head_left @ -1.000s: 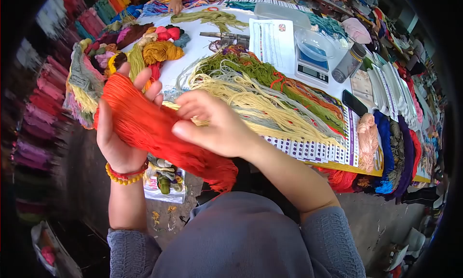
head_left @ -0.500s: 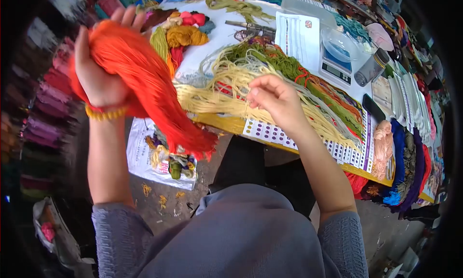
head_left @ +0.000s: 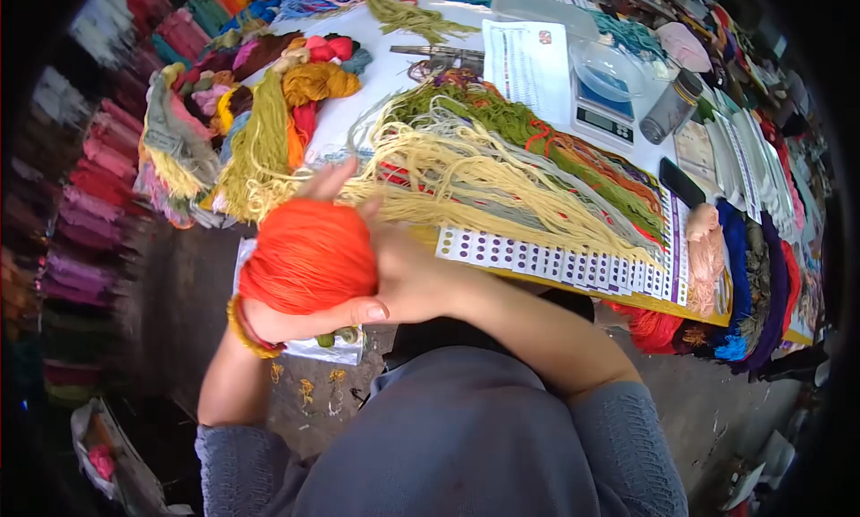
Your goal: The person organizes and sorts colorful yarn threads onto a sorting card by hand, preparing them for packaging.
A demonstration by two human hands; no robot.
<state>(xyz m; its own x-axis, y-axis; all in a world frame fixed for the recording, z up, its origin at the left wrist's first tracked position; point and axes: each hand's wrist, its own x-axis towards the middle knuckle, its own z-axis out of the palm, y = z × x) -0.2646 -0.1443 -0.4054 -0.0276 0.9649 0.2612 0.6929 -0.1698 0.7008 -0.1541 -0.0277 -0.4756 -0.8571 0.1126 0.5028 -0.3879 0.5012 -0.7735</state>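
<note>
A thick orange-red thread skein point(head_left: 309, 255) is bunched into a rounded bundle in front of me. My left hand point(head_left: 309, 322), with a yellow beaded bracelet at the wrist, cups it from below, the thumb stretched along its lower edge. From the right, my right hand point(head_left: 410, 262) meets the side of the bundle; its fingers are blurred and partly hidden behind the thread and the other hand. Just beyond both hands, pale yellow threads point(head_left: 502, 190) lie spread over the table, beside green and rust-coloured threads point(head_left: 582, 163).
On the table are a digital scale point(head_left: 605, 123) under a clear bowl, a printed sheet point(head_left: 526, 69), a dark jar point(head_left: 672, 105) and a phone point(head_left: 681, 183). Dotted cards point(head_left: 537, 257) line the front edge. Coloured skeins point(head_left: 251, 150) hang at the left corner.
My left hand has come down and right with the orange-red skein, whose hanging tail is now gathered up. My right hand has moved left from the yellow threads to the skein.
</note>
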